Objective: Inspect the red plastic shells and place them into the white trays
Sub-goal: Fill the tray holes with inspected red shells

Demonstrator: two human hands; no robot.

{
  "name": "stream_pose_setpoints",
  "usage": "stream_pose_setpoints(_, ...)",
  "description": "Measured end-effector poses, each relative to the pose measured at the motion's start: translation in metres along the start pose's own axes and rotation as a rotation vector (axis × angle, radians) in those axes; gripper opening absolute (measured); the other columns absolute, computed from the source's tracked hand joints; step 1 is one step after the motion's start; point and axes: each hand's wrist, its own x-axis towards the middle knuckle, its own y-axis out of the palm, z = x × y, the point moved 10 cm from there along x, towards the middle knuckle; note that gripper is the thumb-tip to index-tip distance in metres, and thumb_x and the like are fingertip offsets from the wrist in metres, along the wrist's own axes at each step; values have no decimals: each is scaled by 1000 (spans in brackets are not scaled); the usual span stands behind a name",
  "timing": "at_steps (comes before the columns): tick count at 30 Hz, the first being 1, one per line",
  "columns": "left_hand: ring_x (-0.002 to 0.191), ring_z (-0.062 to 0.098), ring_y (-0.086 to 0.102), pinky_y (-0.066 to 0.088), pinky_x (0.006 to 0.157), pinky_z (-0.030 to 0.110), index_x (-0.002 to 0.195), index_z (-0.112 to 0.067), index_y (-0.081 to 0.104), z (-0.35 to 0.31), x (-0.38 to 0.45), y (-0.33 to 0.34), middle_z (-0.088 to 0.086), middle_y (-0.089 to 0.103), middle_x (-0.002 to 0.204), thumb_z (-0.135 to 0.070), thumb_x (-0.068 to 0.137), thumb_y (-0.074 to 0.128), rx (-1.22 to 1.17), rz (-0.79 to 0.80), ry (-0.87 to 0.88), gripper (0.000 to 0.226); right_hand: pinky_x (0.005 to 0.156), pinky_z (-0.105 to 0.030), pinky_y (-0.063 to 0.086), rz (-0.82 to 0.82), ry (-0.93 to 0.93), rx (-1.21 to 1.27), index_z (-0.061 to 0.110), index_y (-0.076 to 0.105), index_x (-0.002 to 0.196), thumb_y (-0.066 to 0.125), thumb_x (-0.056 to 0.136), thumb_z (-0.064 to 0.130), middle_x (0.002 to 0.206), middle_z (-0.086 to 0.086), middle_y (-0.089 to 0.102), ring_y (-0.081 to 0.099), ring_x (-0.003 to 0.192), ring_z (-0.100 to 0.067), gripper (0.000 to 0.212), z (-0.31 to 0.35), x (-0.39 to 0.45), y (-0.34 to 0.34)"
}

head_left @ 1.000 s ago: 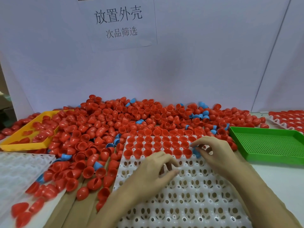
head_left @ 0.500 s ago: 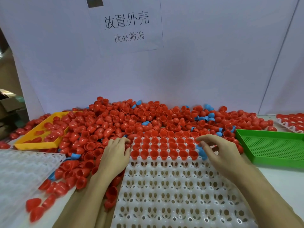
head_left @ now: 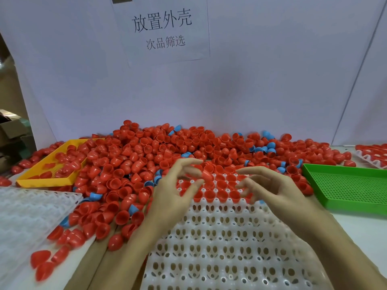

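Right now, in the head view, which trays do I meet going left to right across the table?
Yellow plastic tray → white cavity tray at the left edge → central white cavity tray under the hands → green perforated tray.

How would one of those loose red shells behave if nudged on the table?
A red shell would probably roll or rock: it is dome-shaped and the pile's shells lie at all angles. It is likely light, being a thin hollow cup. The glossy plastic may slip between fingertips.

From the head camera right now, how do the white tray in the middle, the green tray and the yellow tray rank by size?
1. White tray, largest, though nearest the camera.
2. Green tray.
3. Yellow tray, partly buried under red shells, so unsure.
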Motion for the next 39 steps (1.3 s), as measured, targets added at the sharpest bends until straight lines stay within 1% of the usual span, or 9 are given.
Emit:
stream_pose_setpoints(2, 110, 11, 67, 54, 99, 28, 142, -39, 52, -14, -6, 18, -17, 67, 109, -17, 98, 71, 77, 53, 136, 53, 83, -32, 62, 168, 41, 16, 33, 63, 135, 66, 99, 35, 111, 1, 78, 76, 98, -17, 36, -2, -4, 23)
stream_pose_setpoints(4, 110, 10, 66, 55, 98, 30, 149, -32, 47, -23, -12, 31, -16, 64, 110, -14, 99, 69, 125, 115, 250, 58, 85, -33, 63, 238, 51, 25, 33, 60, 139, 67, 98, 38, 113, 1, 77, 76, 100, -19, 42, -5, -7, 40)
stream_pose_setpoints(8, 114, 7, 62, 51, 102, 25, 155, -32, 41, -28, -18, 40, -16, 61, 114, -11, 100, 68, 179, 176, 342, 65, 78, -31, 63, 208, 32, 61, 31, 63, 133, 70, 96, 40, 104, -2, 77, 77, 92, -22, 39, -5, -8, 50)
stream_pose_setpoints(13, 116, 10, 61, 50, 105, 28, 157, -33, 37, -36, -20, 42, -16, 61, 119, -16, 99, 70, 171, 174, 382, 69, 72, -31, 61, 132, 14, 14, 22, 65, 125, 66, 100, 31, 94, -6, 78, 77, 84, -22, 27, -5, -5, 49)
stream_pose_setpoints(16, 119, 8, 60, 52, 97, 22, 158, -34, 33, -32, -17, 37, -19, 53, 132, -27, 93, 80, 133, 124, 321, 81, 77, -34, 62, 137, 9, 56, 24, 64, 126, 62, 104, 21, 101, -8, 77, 76, 92, -24, 23, -3, -6, 47)
stream_pose_setpoints(20, 104, 8, 68, 57, 84, 20, 148, -37, 45, -17, -12, 19, -21, 61, 117, -38, 88, 84, 82, 1, 185, 72, 85, -35, 62, 168, 20, 164, 21, 59, 132, 56, 106, 14, 117, -3, 74, 75, 103, -25, 27, 1, -9, 48)
stream_pose_setpoints(22, 100, 8, 70, 57, 84, 19, 144, -38, 50, -19, -12, 17, -19, 64, 114, -35, 87, 85, 52, -24, 190, 67, 85, -34, 61, 183, 25, 183, 20, 58, 133, 54, 106, 13, 119, -2, 74, 75, 105, -24, 28, 3, -11, 49)
stream_pose_setpoints(32, 105, 14, 72, 57, 89, 21, 141, -34, 50, -27, -13, 14, -12, 68, 115, -21, 87, 87, -105, -60, 171, 67, 89, -34, 61, 219, 59, 221, 20, 56, 136, 47, 110, 21, 119, -5, 76, 76, 105, -26, 28, 1, -13, 51)
stream_pose_setpoints(39, 104, 12, 72, 56, 88, 18, 139, -35, 50, -28, -14, 11, -14, 68, 116, -27, 89, 83, -129, -76, 164, 60, 88, -34, 62, 241, 66, 231, 21, 56, 135, 49, 108, 26, 116, -4, 77, 77, 101, -28, 28, 1, -14, 54)
